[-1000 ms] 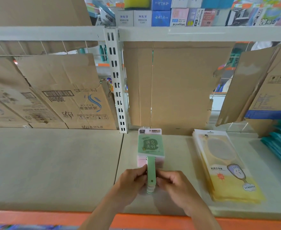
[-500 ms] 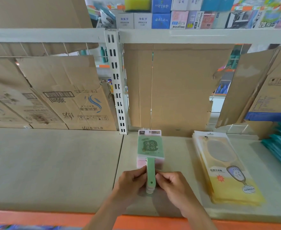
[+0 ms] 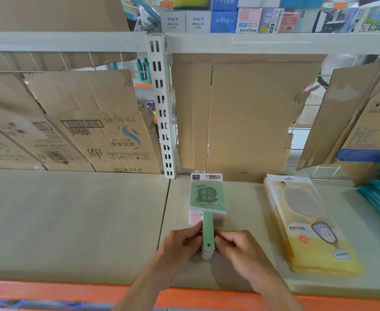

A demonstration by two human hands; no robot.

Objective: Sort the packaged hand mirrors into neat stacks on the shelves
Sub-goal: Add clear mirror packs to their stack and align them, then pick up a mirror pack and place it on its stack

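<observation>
Bare left hand (image 3: 180, 245), right hand (image 3: 240, 251) (forearms (image 3: 139, 288) too).

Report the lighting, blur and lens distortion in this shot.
Head view: soft, even light, no hard glare; a faint shadow lies on the shelf under the right hand by the mirror stack; the wide lens bows the upper shelf rail and tilts the slotted upright; the bottom-left corner is smeared.

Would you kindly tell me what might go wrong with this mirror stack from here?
1. The left hand and right hand pinch only the handles, so the heads of the mirror stack may fan out of line.
2. The handle ends lie toward the orange front edge; a pull could slide them off.
</observation>
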